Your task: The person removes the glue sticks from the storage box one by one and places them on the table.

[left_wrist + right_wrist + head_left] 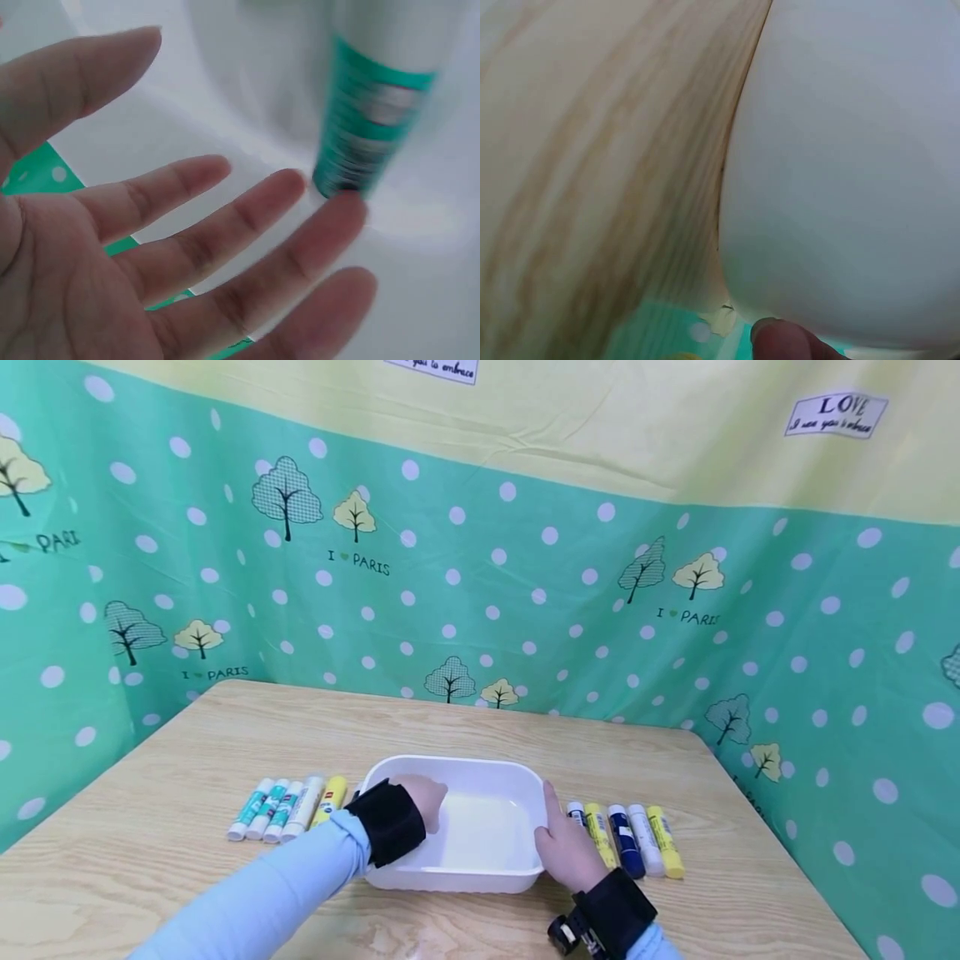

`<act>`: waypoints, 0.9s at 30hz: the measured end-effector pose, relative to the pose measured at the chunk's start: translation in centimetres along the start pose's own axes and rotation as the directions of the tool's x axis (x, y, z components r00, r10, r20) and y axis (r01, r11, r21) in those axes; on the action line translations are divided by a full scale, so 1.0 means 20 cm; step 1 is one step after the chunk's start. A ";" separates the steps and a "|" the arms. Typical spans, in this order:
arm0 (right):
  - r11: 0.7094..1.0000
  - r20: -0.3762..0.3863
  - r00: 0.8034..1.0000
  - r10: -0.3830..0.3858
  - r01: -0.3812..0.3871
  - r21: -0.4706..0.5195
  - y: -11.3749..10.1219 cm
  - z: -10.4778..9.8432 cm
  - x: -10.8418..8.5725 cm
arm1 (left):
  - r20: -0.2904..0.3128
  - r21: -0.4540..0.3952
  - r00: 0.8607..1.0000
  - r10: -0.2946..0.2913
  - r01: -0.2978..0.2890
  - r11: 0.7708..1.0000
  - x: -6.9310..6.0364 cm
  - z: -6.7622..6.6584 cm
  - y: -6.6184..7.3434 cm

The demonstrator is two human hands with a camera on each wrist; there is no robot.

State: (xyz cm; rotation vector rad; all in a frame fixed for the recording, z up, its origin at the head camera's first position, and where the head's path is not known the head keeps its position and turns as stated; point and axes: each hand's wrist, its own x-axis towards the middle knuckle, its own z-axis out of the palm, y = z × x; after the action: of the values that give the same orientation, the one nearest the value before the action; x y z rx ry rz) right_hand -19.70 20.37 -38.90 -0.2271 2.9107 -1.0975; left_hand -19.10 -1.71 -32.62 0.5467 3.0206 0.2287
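A white plastic box (487, 881) stands in the middle of the table. My left hand (423, 797) is inside its left part. In the left wrist view that hand's fingers are spread and nearly straight, and a teal-and-white glue stick (367, 124), blurred and tilted, is just beyond the fingertips, apparently against one of them. My right hand (570, 847) holds the box's right rim, thumb over the edge and index finger along the outside. The right wrist view shows the box's outer wall (840, 172) and one fingertip (784, 341) at it; the other fingers are hidden.
Left of the box lies a row of glue sticks, several teal-and-white (264, 808), a white one (303, 808) and a yellow one (330, 797). Another row, with yellow (665, 842), white (645, 839) and navy (626, 842) ones, lies right. A patterned curtain (487, 593) surrounds the wooden table (300, 727).
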 end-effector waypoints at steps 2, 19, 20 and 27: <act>1.000 0.003 1.000 0.002 -0.002 0.002 0.00 0.00 0.00 | 0.034 -0.014 0.999 -0.024 0.025 1.000 0.02 0.00 0.02; 1.000 -0.005 1.000 -0.016 0.016 -0.008 0.00 0.00 0.00 | -0.016 0.107 0.998 0.053 -0.051 0.993 -0.01 0.07 0.03; 1.000 -0.005 1.000 -0.017 0.017 -0.010 0.00 0.00 0.00 | -0.013 0.110 0.999 0.053 -0.051 0.993 -0.01 0.07 0.02; 1.000 -0.009 1.000 -0.022 0.022 -0.014 0.00 0.00 0.00 | 0.090 0.083 0.995 -0.038 0.030 0.996 0.02 0.09 0.02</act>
State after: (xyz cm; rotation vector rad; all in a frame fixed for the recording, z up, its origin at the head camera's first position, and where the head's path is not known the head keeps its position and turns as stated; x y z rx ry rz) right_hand -19.76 20.38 -38.92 -0.2551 2.9324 -1.0841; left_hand -19.17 -0.93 -34.30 0.4964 2.9576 0.0766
